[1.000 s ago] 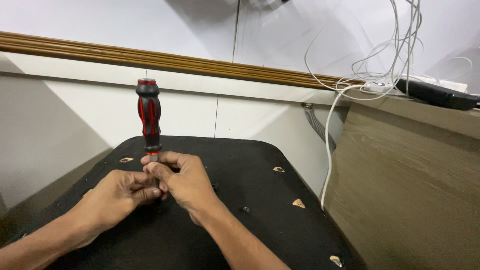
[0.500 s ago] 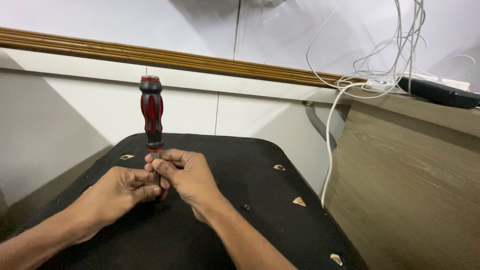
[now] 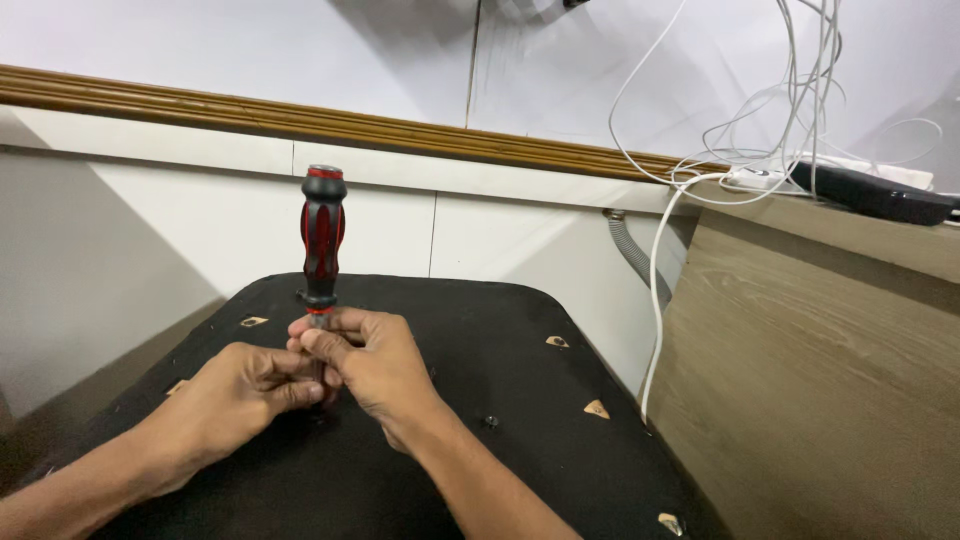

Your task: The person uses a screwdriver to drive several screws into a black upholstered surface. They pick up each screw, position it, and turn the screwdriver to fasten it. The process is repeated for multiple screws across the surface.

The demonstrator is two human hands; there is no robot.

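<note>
A pale wall (image 3: 200,220) with a wooden rail ran behind, and a wooden desk (image 3: 820,380) stood to the right with white cables (image 3: 655,300) hanging down its side. In front lay a black pad (image 3: 480,340), with small wooden tabs (image 3: 596,408) along its edges and a dark screw (image 3: 488,421) near the right wrist.

Both hands met over the pad. The left hand (image 3: 235,385) was curled shut, and the right hand (image 3: 375,365) was closed beside it, touching it. Both pinched the shaft of the screwdriver (image 3: 323,235) just under its red and black handle. The tool stood upright with its handle free above the fingers. Its tip was hidden behind them, so what it rested on could not be told.

The step looked like seating the tip on the pad. A turn would call for one hand on the handle while the other steadied the shaft and kept it upright.

Against the frame a second earlier, little differed: the same two-handed pinch and the same upright tool, with the handle a touch straighter.
</note>
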